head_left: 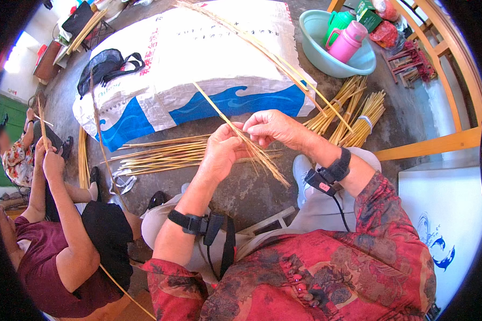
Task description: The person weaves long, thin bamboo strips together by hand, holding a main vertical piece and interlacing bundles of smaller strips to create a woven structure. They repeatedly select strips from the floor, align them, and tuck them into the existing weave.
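A straw-coloured reed stalk (211,102) with a feathery tuft slants between my two hands, its bare end pointing away and its tuft toward my knees. My left hand (223,148) is closed round it just above the tuft. With thumb and fingertips pinched together, my right hand (276,127) meets the stalk beside the left fingers; exactly which strand it grips is partly hidden. Beyond my hands, a loose row of stalks (168,160) lies on the floor. Longer reed stalks (276,60) stretch across a white and blue woven sheet (209,64).
Tied stalk bundles (367,119) lie at right, below a pale green basin (318,56) holding flasks. A black bag (104,69) rests on the sheet. At left a co-worker (64,241) holds a stalk; another person sits farther back. A wooden frame (434,143) and white box (439,214) flank my right.
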A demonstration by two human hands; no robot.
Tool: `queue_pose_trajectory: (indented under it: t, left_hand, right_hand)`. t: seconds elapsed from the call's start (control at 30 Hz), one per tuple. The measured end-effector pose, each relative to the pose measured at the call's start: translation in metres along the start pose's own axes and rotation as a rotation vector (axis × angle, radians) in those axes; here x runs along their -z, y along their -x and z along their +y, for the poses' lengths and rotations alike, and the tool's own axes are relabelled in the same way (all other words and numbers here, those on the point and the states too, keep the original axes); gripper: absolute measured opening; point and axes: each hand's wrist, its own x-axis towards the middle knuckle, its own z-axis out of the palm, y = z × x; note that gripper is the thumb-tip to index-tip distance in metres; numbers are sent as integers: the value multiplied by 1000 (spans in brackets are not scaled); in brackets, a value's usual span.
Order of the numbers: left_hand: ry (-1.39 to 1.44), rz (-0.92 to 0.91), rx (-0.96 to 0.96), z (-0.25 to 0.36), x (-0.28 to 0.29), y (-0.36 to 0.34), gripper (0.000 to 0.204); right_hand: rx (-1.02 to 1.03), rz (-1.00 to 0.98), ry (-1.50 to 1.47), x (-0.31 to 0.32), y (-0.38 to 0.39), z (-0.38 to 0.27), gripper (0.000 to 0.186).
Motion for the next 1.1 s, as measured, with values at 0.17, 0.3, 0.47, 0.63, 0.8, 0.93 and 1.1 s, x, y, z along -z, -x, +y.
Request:
queue_pose_trajectory:
  t: [0.17,0.3,0.47,0.63,0.8,0.93,1.1]
  left_hand:
    - [7,13,-11,4,2,-1,27]
    - [-48,57,-30,6,6,-5,25]
    - [-17,37,-49,6,6,-5,23]
    - [18,9,-12,2,2,-5,22]
    - [8,-29,4,-1,3,-1,20]
    - [7,-16,-4,-1,8,-2,14]
    - [7,-6,6,-2,10,-3,11]
  right_hand:
    - [-74,-11,63,-6,8,-13,23]
    - [-76,-73,101,-1,14,-6,26]
    - [-109,-58,84,1,15,-8,21]
    - [-134,-35,-45,6,9,-8,17]
    - [-123,-55,20,2,7,-9,17]
    - [-121,-56,22,-1,6,-8,17]
    - [-137,-56,91,-1,5,-10,16]
